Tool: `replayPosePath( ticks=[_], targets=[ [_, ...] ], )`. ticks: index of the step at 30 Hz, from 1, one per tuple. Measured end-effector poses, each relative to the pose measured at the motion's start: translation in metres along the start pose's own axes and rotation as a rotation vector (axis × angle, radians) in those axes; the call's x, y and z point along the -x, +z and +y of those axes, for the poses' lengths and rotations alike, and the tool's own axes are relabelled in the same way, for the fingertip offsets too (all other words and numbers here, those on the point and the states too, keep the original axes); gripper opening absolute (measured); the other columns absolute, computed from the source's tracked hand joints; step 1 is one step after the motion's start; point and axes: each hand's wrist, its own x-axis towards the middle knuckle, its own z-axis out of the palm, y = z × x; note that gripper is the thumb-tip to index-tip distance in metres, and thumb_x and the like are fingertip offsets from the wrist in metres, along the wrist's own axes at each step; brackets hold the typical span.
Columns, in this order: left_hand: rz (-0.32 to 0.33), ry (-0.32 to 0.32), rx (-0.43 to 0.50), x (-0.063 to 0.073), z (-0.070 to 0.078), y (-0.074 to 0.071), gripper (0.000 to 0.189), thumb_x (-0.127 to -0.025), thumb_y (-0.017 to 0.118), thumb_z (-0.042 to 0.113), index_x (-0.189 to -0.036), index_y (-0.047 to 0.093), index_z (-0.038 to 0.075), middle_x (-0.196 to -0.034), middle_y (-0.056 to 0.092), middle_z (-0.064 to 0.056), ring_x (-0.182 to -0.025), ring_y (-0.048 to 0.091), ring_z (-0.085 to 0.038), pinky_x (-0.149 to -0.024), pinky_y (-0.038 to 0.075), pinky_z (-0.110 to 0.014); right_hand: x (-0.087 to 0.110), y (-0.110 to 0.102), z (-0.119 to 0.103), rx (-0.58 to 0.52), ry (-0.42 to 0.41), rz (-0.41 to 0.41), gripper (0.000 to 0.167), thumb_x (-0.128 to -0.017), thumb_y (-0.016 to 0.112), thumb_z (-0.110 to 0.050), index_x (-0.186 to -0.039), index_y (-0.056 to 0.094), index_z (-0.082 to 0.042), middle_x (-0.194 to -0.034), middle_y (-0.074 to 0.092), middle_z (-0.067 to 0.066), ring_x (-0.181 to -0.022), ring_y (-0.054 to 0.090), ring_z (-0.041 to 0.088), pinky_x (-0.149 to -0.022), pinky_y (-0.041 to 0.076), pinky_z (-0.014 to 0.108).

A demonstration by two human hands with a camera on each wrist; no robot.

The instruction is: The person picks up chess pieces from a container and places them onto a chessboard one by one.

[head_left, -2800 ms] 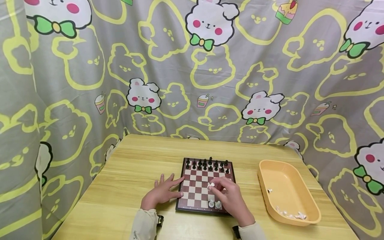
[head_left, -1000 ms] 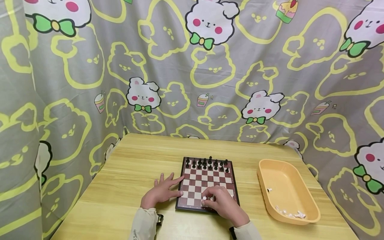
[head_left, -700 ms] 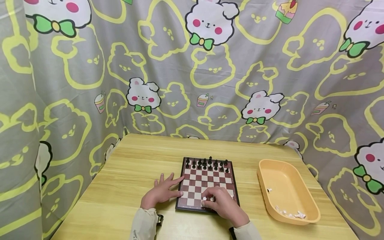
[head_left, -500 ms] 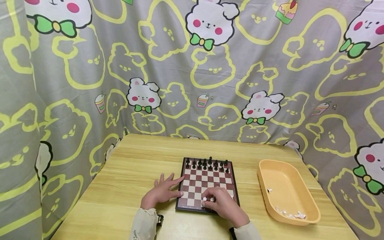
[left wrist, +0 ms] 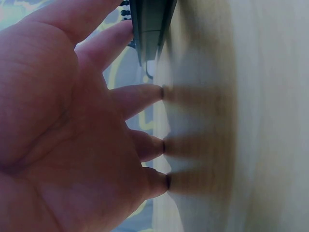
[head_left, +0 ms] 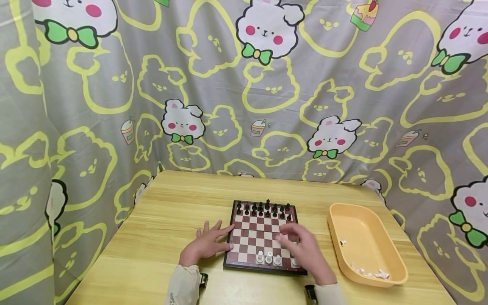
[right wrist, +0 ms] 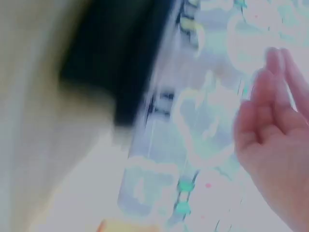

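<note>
A chessboard (head_left: 247, 241) lies on the table, with black chess pieces (head_left: 267, 207) in two rows along its far side. On the near row stand three white chess pieces (head_left: 269, 257) side by side, and another white piece (head_left: 295, 262) is partly covered near the right corner. My left hand (head_left: 204, 245) has its fingers spread, thumb and index finger touching the board's left edge. In the left wrist view its other fingertips (left wrist: 155, 92) press on the table. Above the board's right part, my right hand (head_left: 305, 250) has loosely bent fingers (right wrist: 263, 121) and nothing shows between them.
An orange plastic tray (head_left: 367, 237) stands on the wooden table (head_left: 183, 190) to the right of the board. Several white pieces (head_left: 381, 274) lie in its near end, one (head_left: 342, 242) by its left wall. A patterned curtain (head_left: 228, 84) hangs behind the table.
My right hand has let go of a white piece on the near row and moved up and right. That piece now stands left of two others. My left hand has stayed in place.
</note>
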Motion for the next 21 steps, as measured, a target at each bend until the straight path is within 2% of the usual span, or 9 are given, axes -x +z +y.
replayPosePath(
  ticks=[3,6,7,9,10,12,15,18,21],
  targets=[
    [-0.002,0.001,-0.005,0.0,0.0,0.001,0.067,-0.097,0.071,0.039,-0.158,0.046,0.026,-0.168,0.017,-0.028,-0.149,-0.01,-0.062,-0.113,-0.009,-0.078,0.0,-0.023,0.013,-0.004,0.028,0.299,0.015,-0.095,0.077,-0.02,-0.105,0.075,-0.009,-0.098,0.073,-0.006,-0.089,0.062,0.007,-0.082,0.051,0.022],
    [0.0,0.004,-0.018,0.0,-0.001,0.001,0.067,-0.097,0.071,0.039,-0.158,0.046,0.027,-0.167,0.018,-0.028,-0.148,-0.009,-0.062,-0.113,-0.009,-0.078,0.005,-0.049,0.03,0.016,0.081,0.582,0.015,-0.097,0.076,-0.019,-0.1,0.076,-0.004,-0.089,0.07,-0.013,-0.084,0.058,0.001,-0.078,0.044,0.017],
    [0.001,0.005,-0.022,-0.001,-0.001,0.001,0.067,-0.097,0.071,0.04,-0.158,0.046,0.026,-0.167,0.018,-0.029,-0.148,-0.009,-0.062,-0.113,-0.009,-0.078,0.007,-0.058,0.036,0.03,0.119,0.645,0.018,-0.097,0.075,-0.021,-0.101,0.076,-0.003,-0.087,0.069,-0.014,-0.083,0.057,0.001,-0.077,0.043,0.016],
    [0.002,0.006,-0.029,-0.001,-0.001,0.001,0.067,-0.097,0.071,0.04,-0.158,0.046,0.026,-0.167,0.019,-0.029,-0.148,-0.008,-0.063,-0.113,-0.008,-0.078,0.013,-0.075,0.046,0.078,0.223,0.689,0.027,-0.097,0.074,-0.028,-0.107,0.075,-0.003,-0.093,0.072,-0.008,-0.088,0.058,0.005,-0.08,0.041,0.021],
    [0.001,0.005,-0.031,-0.001,-0.001,0.001,0.067,-0.097,0.071,0.04,-0.158,0.046,0.026,-0.167,0.019,-0.029,-0.148,-0.008,-0.063,-0.113,-0.008,-0.078,0.016,-0.082,0.049,0.093,0.288,0.665,0.033,-0.098,0.072,-0.032,-0.112,0.073,-0.002,-0.1,0.073,-0.002,-0.095,0.059,0.011,-0.084,0.042,0.025],
    [0.0,0.004,-0.034,-0.001,-0.001,0.001,0.068,-0.097,0.071,0.041,-0.158,0.045,0.027,-0.167,0.019,-0.029,-0.148,-0.008,-0.063,-0.113,-0.008,-0.079,0.023,-0.095,0.055,0.127,0.411,0.552,0.05,-0.099,0.068,-0.042,-0.127,0.067,0.0,-0.119,0.071,0.013,-0.111,0.059,0.025,-0.095,0.043,0.035],
    [-0.003,0.002,-0.035,-0.001,-0.001,0.001,0.068,-0.097,0.071,0.041,-0.158,0.045,0.026,-0.167,0.019,-0.029,-0.148,-0.008,-0.063,-0.113,-0.008,-0.079,0.027,-0.106,0.062,0.196,0.552,0.268,0.079,-0.099,0.06,-0.059,-0.148,0.048,0.002,-0.145,0.051,0.032,-0.131,0.045,0.051,-0.106,0.036,0.06],
    [-0.005,0.0,-0.032,-0.001,0.0,0.001,0.068,-0.097,0.071,0.041,-0.158,0.045,0.026,-0.167,0.018,-0.029,-0.148,-0.009,-0.063,-0.113,-0.009,-0.078,0.025,-0.11,0.067,0.275,0.581,0.027,0.098,-0.096,0.057,-0.069,-0.155,0.033,0.006,-0.152,0.035,0.041,-0.134,0.033,0.064,-0.105,0.029,0.073],
    [-0.004,0.001,-0.031,-0.001,0.0,0.001,0.068,-0.097,0.071,0.041,-0.158,0.045,0.027,-0.167,0.018,-0.029,-0.148,-0.009,-0.062,-0.113,-0.009,-0.078,0.022,-0.109,0.068,0.329,0.565,-0.099,0.1,-0.097,0.056,-0.067,-0.154,0.029,0.011,-0.149,0.036,0.045,-0.13,0.034,0.068,-0.101,0.028,0.075]
  ],
)
